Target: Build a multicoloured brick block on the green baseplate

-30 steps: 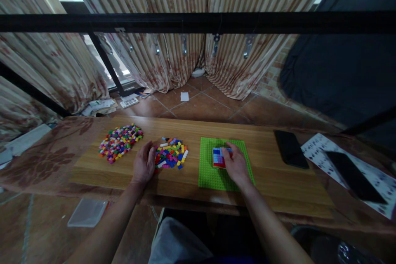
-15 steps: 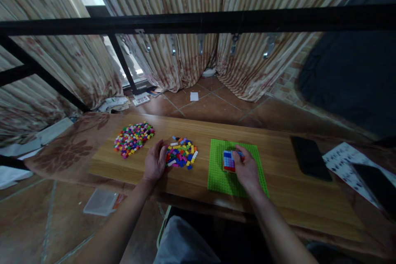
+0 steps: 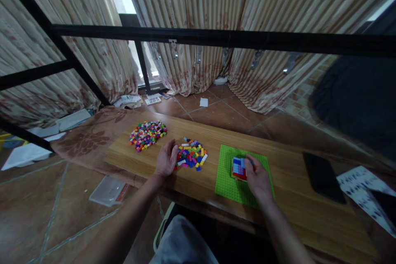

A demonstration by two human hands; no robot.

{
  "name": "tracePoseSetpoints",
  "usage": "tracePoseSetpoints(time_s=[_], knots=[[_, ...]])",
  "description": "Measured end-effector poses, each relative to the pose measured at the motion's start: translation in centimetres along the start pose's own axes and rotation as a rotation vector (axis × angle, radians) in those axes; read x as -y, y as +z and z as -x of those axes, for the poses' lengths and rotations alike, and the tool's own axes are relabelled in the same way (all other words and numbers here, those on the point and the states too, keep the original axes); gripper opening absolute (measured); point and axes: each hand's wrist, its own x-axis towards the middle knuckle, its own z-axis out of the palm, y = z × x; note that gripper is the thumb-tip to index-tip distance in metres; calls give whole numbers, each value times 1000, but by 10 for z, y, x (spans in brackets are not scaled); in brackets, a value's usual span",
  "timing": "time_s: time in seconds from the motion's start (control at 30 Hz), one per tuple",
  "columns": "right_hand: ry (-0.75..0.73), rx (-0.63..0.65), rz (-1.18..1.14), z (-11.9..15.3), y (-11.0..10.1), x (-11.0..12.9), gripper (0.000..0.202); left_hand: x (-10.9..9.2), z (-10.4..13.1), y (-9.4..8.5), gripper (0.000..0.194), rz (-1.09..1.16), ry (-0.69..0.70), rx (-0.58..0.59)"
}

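My left hand (image 3: 167,159) rests on the wooden tabletop, its fingers stretched out and apart, at the left edge of a loose pile of toy bricks (image 3: 192,154) in mixed colours. Nothing shows in it. On a green studded baseplate (image 3: 225,185) sits a small block of toy bricks (image 3: 239,168), blue and light blue on top with red along the near side. My right hand (image 3: 257,175) is closed at the block's right side, thumb and fingers against it. Its palm hides that end of the block, so a separate small brick there cannot be made out.
A second pile of smaller coloured bricks (image 3: 147,135) lies farther left on the table (image 3: 291,198). To the right are a dark phone-like slab (image 3: 323,177) and a printed sheet (image 3: 360,189). A clear plastic box (image 3: 107,191) sits low at left. A black rail (image 3: 198,37) crosses ahead.
The view has tilted and swung left, so everything appears farther right. My right thumb has drawn back from the block's top toward its right edge. My left hand stays beside the pile.
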Motion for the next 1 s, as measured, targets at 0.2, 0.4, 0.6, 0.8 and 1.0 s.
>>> tracePoseSetpoints(time_s=[0.2, 0.4, 0.6, 0.8, 1.0], knots=[[-96, -167, 120, 8, -9, 18, 55, -1, 0, -1, 45, 2, 1, -1], [-409, -200, 138, 43, 7, 68, 35, -4, 1, -3, 47, 67, -45, -9], [-563, 81, 99, 81, 51, 84, 28, -6, 3, -6, 49, 131, -67, -18], [-568, 195, 113, 81, 76, 79, 25, 0, 3, -5, 51, 210, -106, -47], [-508, 222, 187, 52, 88, 85, 25, 5, 2, -3, 51, 270, -141, -56]])
